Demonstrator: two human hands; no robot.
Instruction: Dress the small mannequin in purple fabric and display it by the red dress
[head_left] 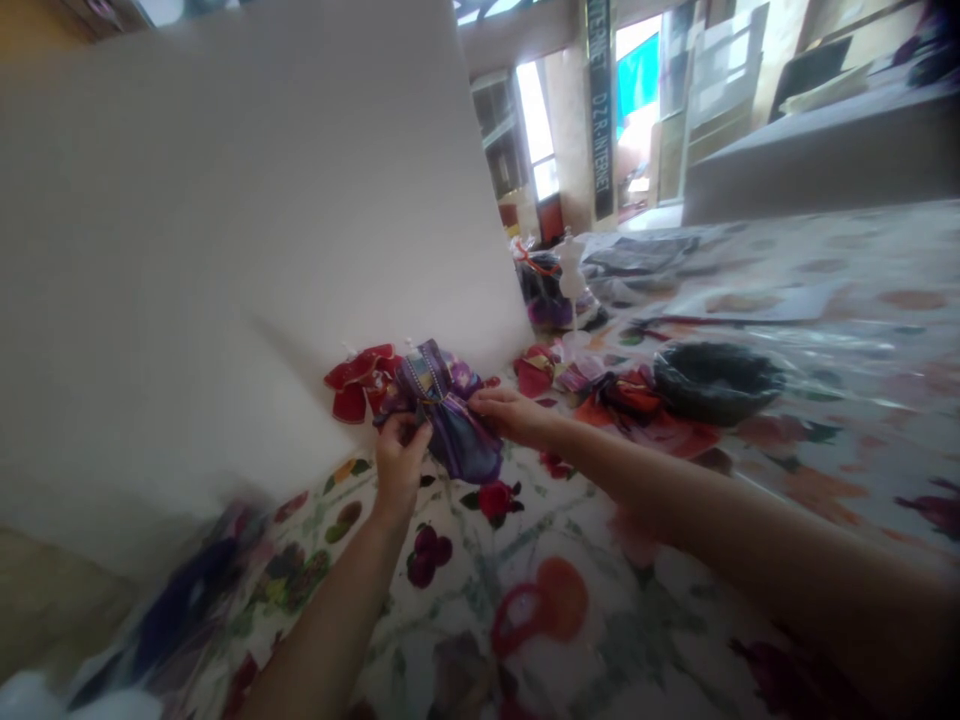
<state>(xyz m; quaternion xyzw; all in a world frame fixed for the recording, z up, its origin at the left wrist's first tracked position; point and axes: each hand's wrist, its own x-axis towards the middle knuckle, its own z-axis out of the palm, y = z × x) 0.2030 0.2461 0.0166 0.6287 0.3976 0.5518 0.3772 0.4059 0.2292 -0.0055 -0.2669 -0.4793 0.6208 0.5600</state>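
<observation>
Showing first, near the left edge of the table point(461, 540), is a red garment point(362, 380); beside it, the left hand point(400, 450) and the right hand point(514, 415) pinch a purple dress point(454, 430), with open room on its near side; rightward sits a black bowl point(712, 400).

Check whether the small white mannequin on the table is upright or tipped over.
Upright: the mannequin stands nearly vertical atop its thin pole.

The left forearm point(341, 600) reaches far; the right forearm point(712, 500) slants in from near right. The left hand point(401, 455) is curled, the right hand point(517, 415) pinching.
</observation>
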